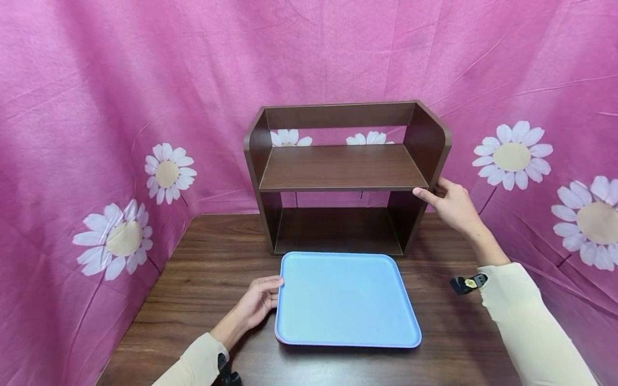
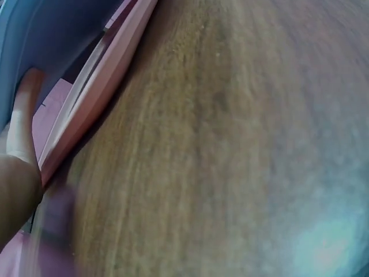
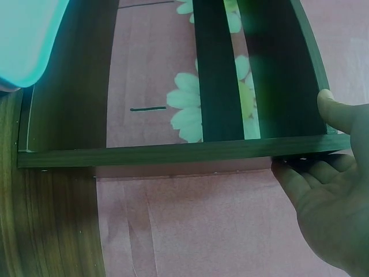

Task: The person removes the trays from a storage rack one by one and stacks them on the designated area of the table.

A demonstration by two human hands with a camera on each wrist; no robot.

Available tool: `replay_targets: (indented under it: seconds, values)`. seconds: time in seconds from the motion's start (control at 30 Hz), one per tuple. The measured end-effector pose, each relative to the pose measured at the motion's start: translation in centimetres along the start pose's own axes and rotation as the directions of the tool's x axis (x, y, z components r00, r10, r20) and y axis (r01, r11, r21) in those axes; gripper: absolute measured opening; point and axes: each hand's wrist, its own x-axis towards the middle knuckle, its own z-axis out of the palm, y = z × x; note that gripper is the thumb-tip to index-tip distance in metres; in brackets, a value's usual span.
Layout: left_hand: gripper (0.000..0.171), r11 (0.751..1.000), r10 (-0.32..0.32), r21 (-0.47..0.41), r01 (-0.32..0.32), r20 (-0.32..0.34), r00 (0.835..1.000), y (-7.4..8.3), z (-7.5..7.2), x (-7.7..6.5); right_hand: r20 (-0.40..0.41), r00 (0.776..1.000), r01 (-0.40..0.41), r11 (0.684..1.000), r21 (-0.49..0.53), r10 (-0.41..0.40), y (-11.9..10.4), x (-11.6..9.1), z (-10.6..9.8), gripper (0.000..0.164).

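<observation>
A dark brown two-tier wooden shelf (image 1: 343,167) stands upright at the back of the table. My right hand (image 1: 455,208) grips its right side panel, thumb at the front and fingers behind the outer face, as the right wrist view shows on the shelf's side board (image 3: 173,154). In front of the shelf is a light blue rectangular tray (image 1: 345,300). My left hand (image 1: 257,301) holds the tray's left edge. From the left wrist view, a finger lies against the blue tray's underside (image 2: 55,40), and a pink tray-like rim (image 2: 95,95) shows beneath it.
The brown wood-grain table (image 1: 207,257) extends to both sides of the tray. A pink cloth with white daisies (image 1: 217,96) hangs behind and at both sides, close to the shelf's back. Dark wrist cameras (image 1: 467,284) sit on the cuffs.
</observation>
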Motion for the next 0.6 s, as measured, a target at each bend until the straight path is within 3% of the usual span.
replay_targets:
  seconds: [0.23,0.37,0.47,0.6]
  values:
    - [0.024,0.997,-0.056,0.040,0.059,-0.078,0.995,-0.2,-0.4,0.1,0.005,1.000,0.004,1.000,0.013,-0.004,-0.1,-0.1,0.2,0.057]
    - [0.015,0.986,-0.071,0.139,0.091,-0.146,0.987,0.1,-0.5,0.1,0.004,1.000,0.001,1.000,0.010,-0.001,-0.1,-0.1,0.3,0.057]
    - [0.020,0.951,-0.042,0.287,0.112,-0.240,0.970,0.5,-0.2,-0.1,0.001,1.000,0.001,1.000,0.011,-0.001,0.1,-0.1,0.3,0.057]
    - [0.038,0.869,0.058,0.481,0.115,-0.329,0.943,1.2,0.3,-0.2,-0.012,1.000,0.000,1.000,0.015,0.000,0.3,-0.1,0.3,0.054]
